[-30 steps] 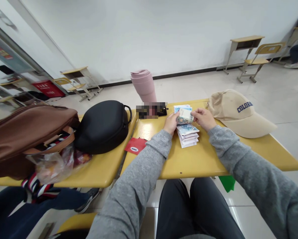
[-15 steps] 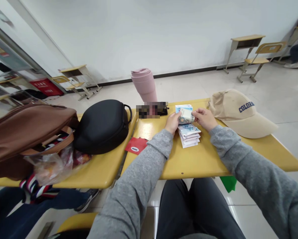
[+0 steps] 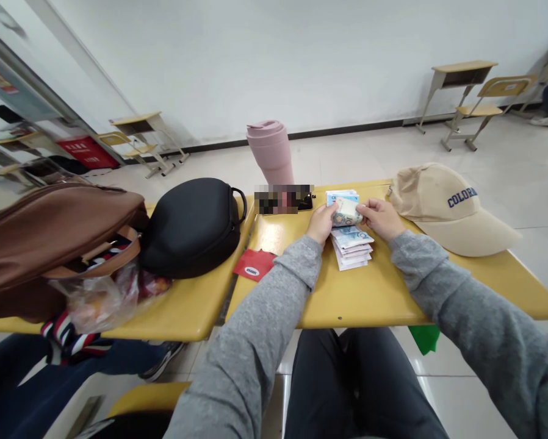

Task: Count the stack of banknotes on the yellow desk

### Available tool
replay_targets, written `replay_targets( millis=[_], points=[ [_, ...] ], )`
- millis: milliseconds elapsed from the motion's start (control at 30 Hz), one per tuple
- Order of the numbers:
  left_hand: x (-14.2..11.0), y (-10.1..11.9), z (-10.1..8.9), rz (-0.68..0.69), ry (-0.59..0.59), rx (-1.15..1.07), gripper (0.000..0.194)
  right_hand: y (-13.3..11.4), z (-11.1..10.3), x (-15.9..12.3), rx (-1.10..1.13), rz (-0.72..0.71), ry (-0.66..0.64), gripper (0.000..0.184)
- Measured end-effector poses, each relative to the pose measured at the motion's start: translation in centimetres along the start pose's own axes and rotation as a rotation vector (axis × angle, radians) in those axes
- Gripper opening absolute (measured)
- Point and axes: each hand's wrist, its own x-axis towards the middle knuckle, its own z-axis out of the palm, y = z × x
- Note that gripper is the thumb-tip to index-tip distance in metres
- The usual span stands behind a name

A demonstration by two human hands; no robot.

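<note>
Between my two hands is a banknote [image 3: 346,211], pale with a dark printed lower edge. My left hand [image 3: 320,224] pinches its left side, and my right hand [image 3: 382,217] pinches its right side. Just below it on the yellow desk [image 3: 320,308] lies a fanned stack of banknotes [image 3: 351,247], bluish on top with white edges toward me. Behind the held note, more bluish paper notes [image 3: 342,195] lie on the desk, partly covered. Whether one note or several are in my fingers, I cannot tell.
A pink tumbler [image 3: 270,149] stands at the desk's back, a dark phone-like object [image 3: 306,202] before it. Right is a beige cap [image 3: 452,210]; left, a red packet [image 3: 254,264]. The neighbouring desk holds a black case [image 3: 191,228], brown bag [image 3: 68,238] and plastic bag [image 3: 104,299].
The view has shifted slightly, so everything sits a little further right. Both hands keep their hold on the banknote, which looks slightly more tilted or bent.
</note>
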Motion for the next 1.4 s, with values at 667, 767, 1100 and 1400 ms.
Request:
replay_targets(
  millis=[667, 767, 1100, 1400],
  points=[
    [0.60, -0.28, 0.06, 0.020, -0.002, 0.046, 0.017, 0.11, -0.51, 0.35, -0.033, -0.020, -0.005, 0.029],
    [0.75, -0.24, 0.14, 0.001, -0.001, 0.052, 0.018, 0.12, -0.61, 0.45, -0.044, -0.024, 0.012, 0.030],
    [0.45, -0.18, 0.08, 0.016, -0.010, 0.057, 0.020, -0.05, -0.48, 0.20, -0.040, -0.003, 0.018, 0.031],
    [0.33, -0.15, 0.06, 0.002, 0.020, -0.009, 0.020, 0.01, -0.43, 0.11, -0.008, -0.026, 0.024, 0.032]
  ],
)
